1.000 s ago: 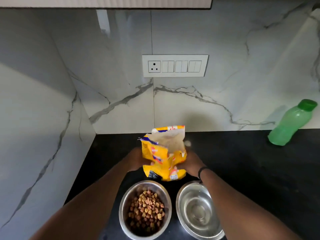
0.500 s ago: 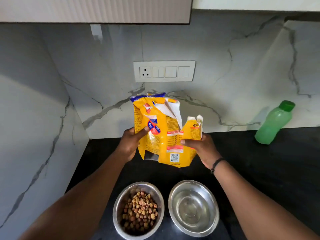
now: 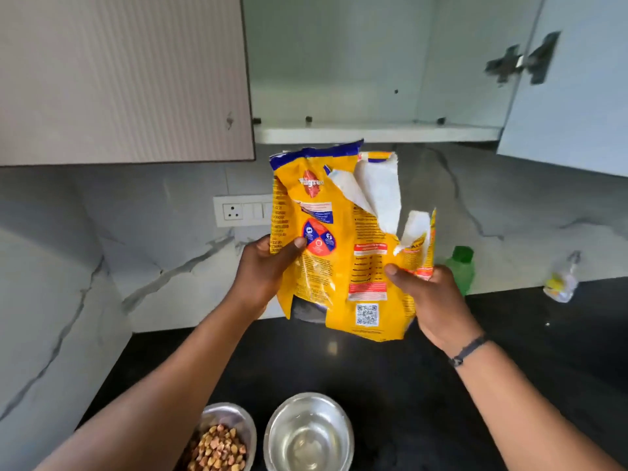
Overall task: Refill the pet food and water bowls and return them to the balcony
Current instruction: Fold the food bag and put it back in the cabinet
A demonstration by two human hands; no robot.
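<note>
Both hands hold a yellow bag (image 3: 339, 253) of pet food upright above the black tabletop (image 3: 339, 365), in front of the marble wall. The left hand (image 3: 261, 270) grips the bag's left edge, thumb across its front. The right hand (image 3: 431, 297) pinches the lower right side, thumb on the front. The bag's top is torn open, its white lining showing.

At the near edge of the tabletop stand two steel bowls, just beside each other. The left bowl (image 3: 234, 419) holds brown kibble. The right bowl (image 3: 282, 423) holds clear water.

A green bottle (image 3: 460, 266) stands by the wall behind the right hand. A crumpled wrapper (image 3: 560, 280) lies farther right. Above, a cabinet (image 3: 339, 79) stands open, beside a closed door (image 3: 119, 79). A socket plate (image 3: 241, 210) sits on the wall behind the bag.
</note>
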